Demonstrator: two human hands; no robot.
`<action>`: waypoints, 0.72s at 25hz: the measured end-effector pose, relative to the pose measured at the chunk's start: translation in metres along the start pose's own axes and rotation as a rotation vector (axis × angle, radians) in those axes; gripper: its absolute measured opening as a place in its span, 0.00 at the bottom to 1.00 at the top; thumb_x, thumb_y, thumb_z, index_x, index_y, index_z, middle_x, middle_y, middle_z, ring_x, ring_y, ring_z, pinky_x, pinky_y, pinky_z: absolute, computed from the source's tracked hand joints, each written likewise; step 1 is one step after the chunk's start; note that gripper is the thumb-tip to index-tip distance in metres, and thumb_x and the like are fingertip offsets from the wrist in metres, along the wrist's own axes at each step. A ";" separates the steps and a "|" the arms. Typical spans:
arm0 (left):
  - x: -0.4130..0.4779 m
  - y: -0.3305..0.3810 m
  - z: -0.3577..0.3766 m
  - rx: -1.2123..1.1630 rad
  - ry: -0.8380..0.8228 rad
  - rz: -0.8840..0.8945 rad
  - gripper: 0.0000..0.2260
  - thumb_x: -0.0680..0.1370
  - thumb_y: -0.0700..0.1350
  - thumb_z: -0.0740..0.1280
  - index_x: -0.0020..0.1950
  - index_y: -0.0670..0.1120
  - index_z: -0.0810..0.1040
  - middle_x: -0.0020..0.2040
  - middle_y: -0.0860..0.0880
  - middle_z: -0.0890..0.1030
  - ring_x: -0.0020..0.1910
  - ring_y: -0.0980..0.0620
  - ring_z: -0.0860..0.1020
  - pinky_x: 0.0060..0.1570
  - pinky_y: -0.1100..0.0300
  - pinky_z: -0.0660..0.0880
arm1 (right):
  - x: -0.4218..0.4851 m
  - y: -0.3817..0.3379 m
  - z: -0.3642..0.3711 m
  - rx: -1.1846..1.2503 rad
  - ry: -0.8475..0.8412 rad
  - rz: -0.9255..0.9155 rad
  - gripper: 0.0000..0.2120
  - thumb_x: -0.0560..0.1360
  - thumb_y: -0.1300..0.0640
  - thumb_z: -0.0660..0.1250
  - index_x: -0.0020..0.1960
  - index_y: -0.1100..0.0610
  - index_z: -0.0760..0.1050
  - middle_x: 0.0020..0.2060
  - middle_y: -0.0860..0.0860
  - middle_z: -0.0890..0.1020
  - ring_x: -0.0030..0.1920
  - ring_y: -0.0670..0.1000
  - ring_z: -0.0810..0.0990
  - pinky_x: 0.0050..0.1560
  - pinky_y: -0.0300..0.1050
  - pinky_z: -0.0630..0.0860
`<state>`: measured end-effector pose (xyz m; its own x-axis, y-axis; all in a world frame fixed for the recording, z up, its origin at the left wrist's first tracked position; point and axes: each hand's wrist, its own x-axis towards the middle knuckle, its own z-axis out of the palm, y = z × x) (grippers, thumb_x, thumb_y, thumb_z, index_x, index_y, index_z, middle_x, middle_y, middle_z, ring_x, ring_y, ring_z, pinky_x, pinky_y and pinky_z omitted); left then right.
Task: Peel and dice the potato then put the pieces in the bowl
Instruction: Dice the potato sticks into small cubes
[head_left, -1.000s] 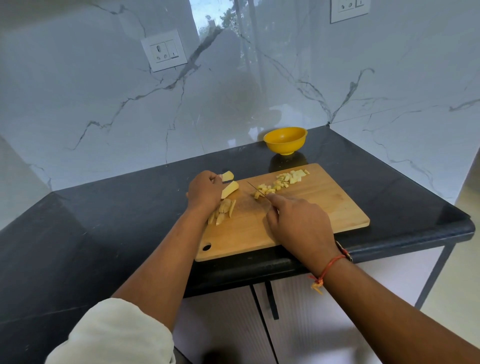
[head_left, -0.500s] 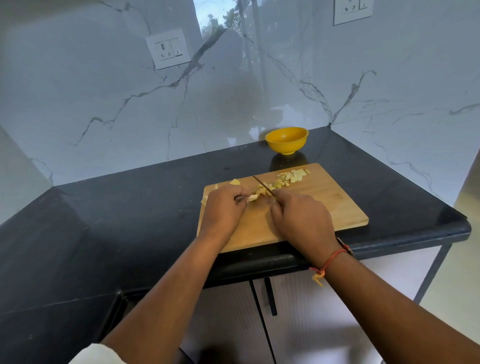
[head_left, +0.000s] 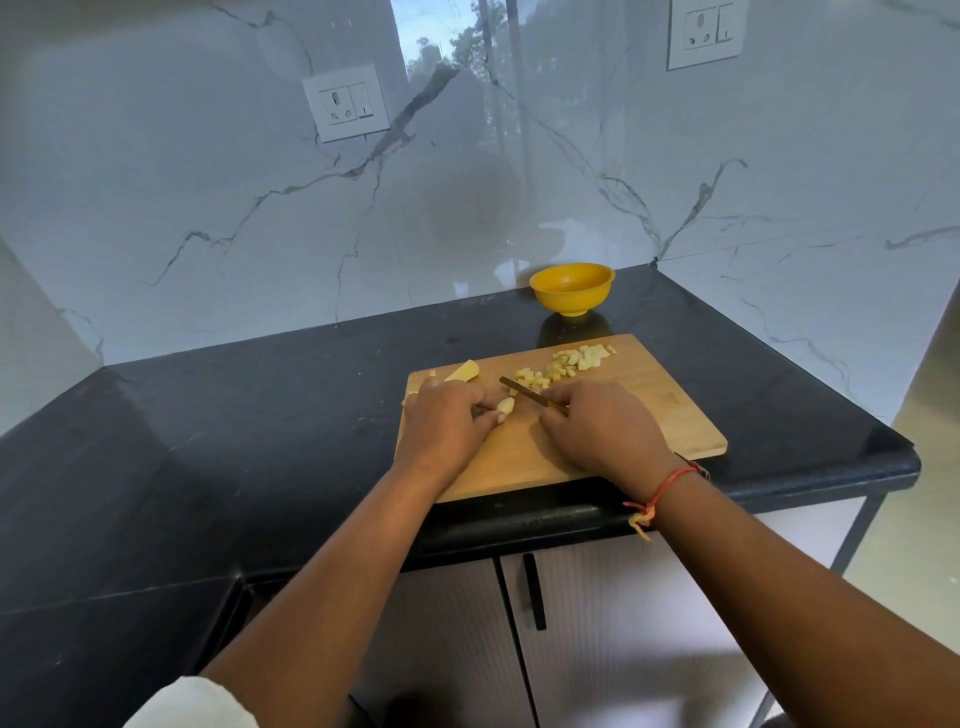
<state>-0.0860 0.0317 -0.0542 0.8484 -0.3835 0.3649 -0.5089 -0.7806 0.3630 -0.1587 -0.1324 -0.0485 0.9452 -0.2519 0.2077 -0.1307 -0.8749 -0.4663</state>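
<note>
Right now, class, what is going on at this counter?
A person is dicing a peeled potato on a wooden cutting board. The left hand pins a potato strip while the right hand holds the knife beside it. Diced pieces lie near the board's far edge, a larger chunk at its left corner. The yellow bowl behind looks empty.

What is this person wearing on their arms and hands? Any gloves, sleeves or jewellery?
No gloves: both hands, the left hand and the right hand, are bare, as are the forearms. A white sleeve shows at the left elbow, pushed up. The right wrist carries a red-orange thread bracelet with a knotted yellow tassel. No rings can be made out.
</note>
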 end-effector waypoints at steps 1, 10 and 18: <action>0.001 0.001 0.001 0.014 -0.007 -0.006 0.08 0.78 0.54 0.70 0.54 0.56 0.85 0.51 0.58 0.83 0.60 0.50 0.72 0.62 0.47 0.69 | 0.001 0.000 0.001 -0.003 0.011 0.014 0.17 0.81 0.45 0.61 0.67 0.45 0.77 0.45 0.48 0.83 0.46 0.49 0.80 0.50 0.48 0.82; 0.009 0.002 0.009 0.051 0.046 -0.025 0.07 0.79 0.53 0.68 0.54 0.58 0.84 0.52 0.59 0.83 0.61 0.51 0.72 0.62 0.47 0.66 | -0.002 0.000 -0.001 0.043 0.009 0.023 0.18 0.81 0.47 0.61 0.69 0.44 0.76 0.46 0.48 0.83 0.45 0.48 0.80 0.49 0.47 0.82; 0.009 -0.005 0.017 -0.009 0.081 -0.078 0.06 0.79 0.52 0.68 0.54 0.59 0.84 0.53 0.59 0.83 0.63 0.51 0.70 0.58 0.49 0.61 | -0.007 -0.009 -0.004 -0.073 -0.058 -0.067 0.18 0.82 0.46 0.59 0.71 0.43 0.74 0.45 0.48 0.82 0.45 0.48 0.80 0.48 0.46 0.82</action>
<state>-0.0729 0.0240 -0.0670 0.8710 -0.2801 0.4036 -0.4434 -0.8019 0.4005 -0.1651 -0.1240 -0.0419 0.9679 -0.1693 0.1857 -0.0859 -0.9175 -0.3884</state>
